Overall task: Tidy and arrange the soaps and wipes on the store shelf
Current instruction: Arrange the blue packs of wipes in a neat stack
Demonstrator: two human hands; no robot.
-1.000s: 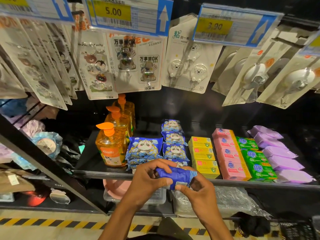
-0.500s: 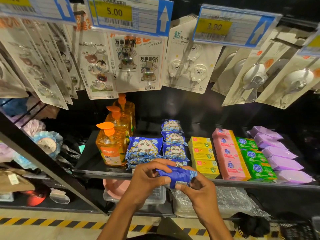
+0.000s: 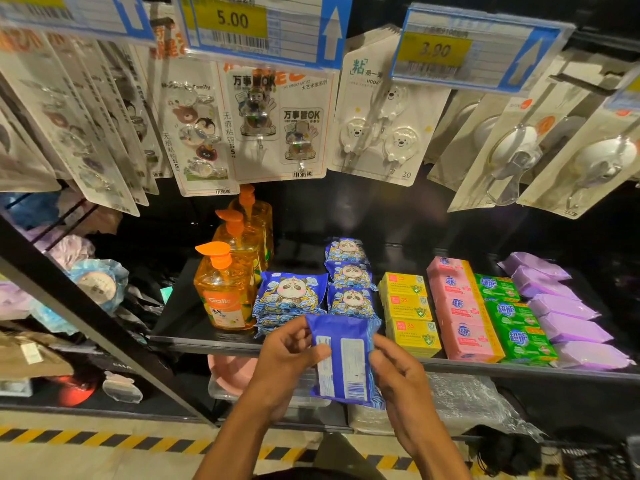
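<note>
Left hand [image 3: 287, 358] and right hand [image 3: 398, 379] each pinched a side edge of a blue plastic wipes pack [image 3: 343, 362], held upright, printed back facing the camera, just in front of the black metal shelf [image 3: 180, 320]. Behind it lay blue panda-printed packs [image 3: 291, 296], between orange pump soap bottles [image 3: 225, 296] and yellow soap boxes [image 3: 408, 306].

Premises: retail shop, household-goods aisle. Evidence: printed price tags [image 3: 242, 26] in clear holders along the upper rail, reading 5.00 and 3.90, with barcodes and blue arrows. Carded adhesive hooks [image 3: 381, 133] hang in overlapping rows. Black shelf [image 3: 183, 317] is stocked in front-to-back rows with orange pump bottles [image 3: 225, 292], panda-print wipe packs [image 3: 291, 292], and boxed and wrapped soaps [image 3: 460, 306]. Yellow-black striped tape [image 3: 86, 441] on the floor.
</note>
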